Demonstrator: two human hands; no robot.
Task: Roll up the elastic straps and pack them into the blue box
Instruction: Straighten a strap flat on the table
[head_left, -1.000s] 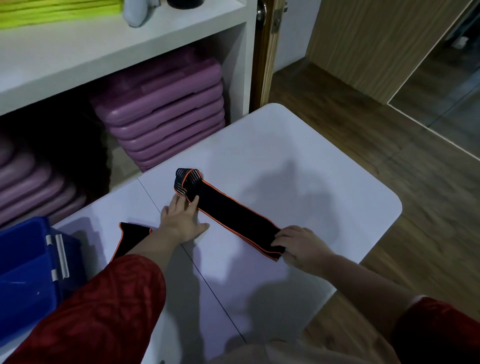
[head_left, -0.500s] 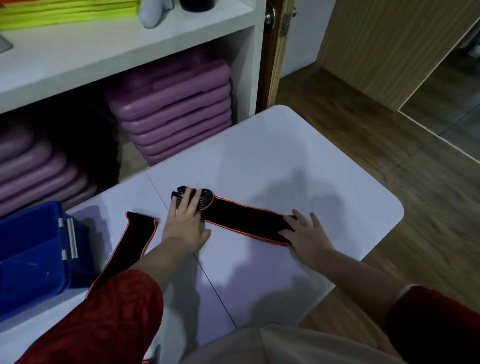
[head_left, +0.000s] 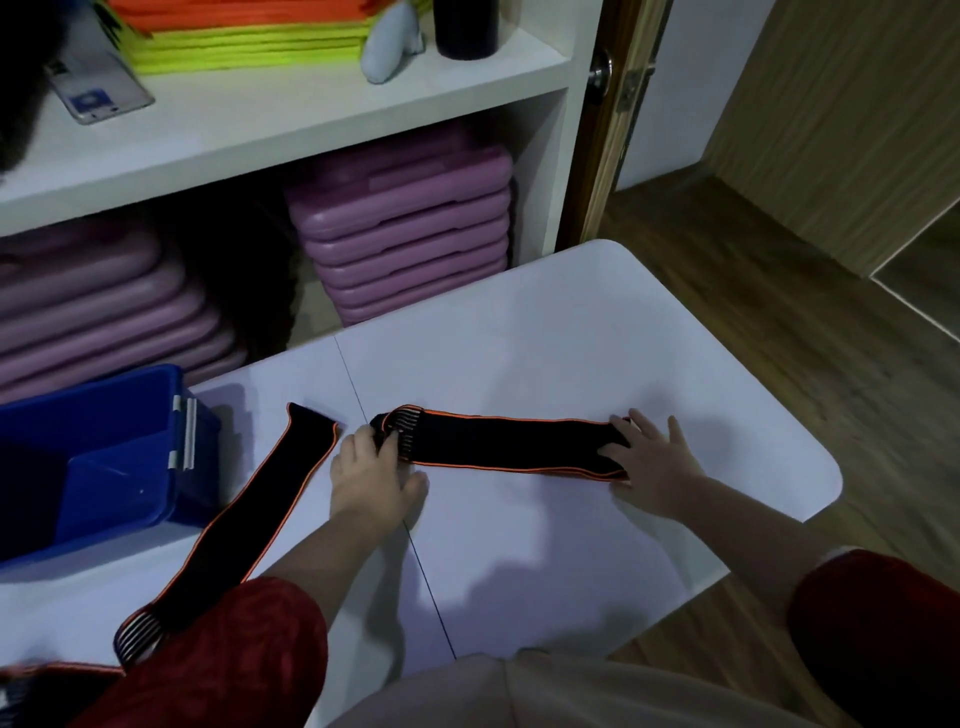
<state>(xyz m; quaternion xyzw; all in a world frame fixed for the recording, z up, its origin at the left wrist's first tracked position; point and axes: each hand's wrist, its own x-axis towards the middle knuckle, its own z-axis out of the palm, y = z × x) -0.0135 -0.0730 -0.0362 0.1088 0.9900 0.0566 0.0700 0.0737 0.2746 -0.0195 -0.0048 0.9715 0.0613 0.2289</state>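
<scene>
A black elastic strap with orange edging (head_left: 511, 444) lies flat across the white table (head_left: 571, 353). My left hand (head_left: 371, 475) grips its striped left end, which is folded over. My right hand (head_left: 649, 462) lies flat with fingers spread on the strap's right end. A second black strap (head_left: 249, 514) runs diagonally from the table's middle toward my left sleeve, its striped end near the front edge. The blue box (head_left: 98, 452) stands open at the left of the table.
Behind the table is a white shelf unit (head_left: 311, 119) with stacked purple boards (head_left: 410, 234), green and orange mats, a phone (head_left: 98, 91) and a dark cup. Wooden floor (head_left: 779, 332) lies to the right of the table's rounded corner.
The strap has swung from diagonal to horizontal. My left hand has gone from lying on the folded end to gripping it. My right hand has flattened on the other end. The view tilted up.
</scene>
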